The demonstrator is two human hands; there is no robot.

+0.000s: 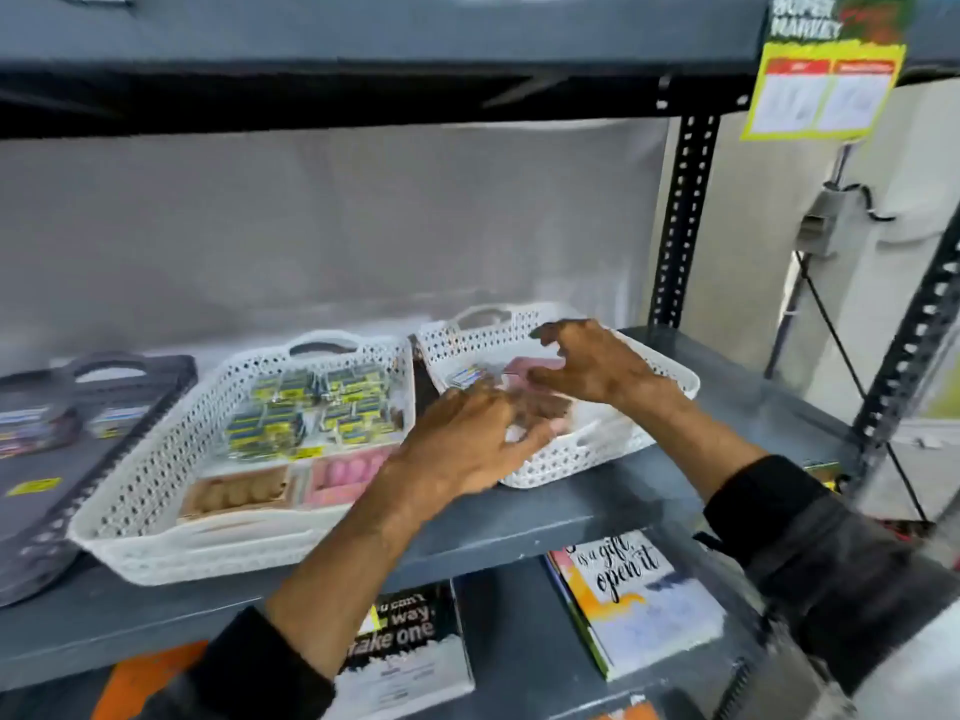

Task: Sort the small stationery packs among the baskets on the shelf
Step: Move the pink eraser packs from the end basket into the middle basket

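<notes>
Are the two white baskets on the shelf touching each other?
Apart. The head view shows a dark gap between the middle white basket and the right white basket, from their back corners forward until the left hand covers it.

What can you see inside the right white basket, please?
Inside the right white basket lie a small blue-striped pack and a pink pack. The left hand and right hand cover the rest.

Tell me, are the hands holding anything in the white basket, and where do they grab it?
It cannot be told. Both hands, left and right, reach into the right white basket with fingers spread, blurred; no pack is clearly gripped.
</notes>
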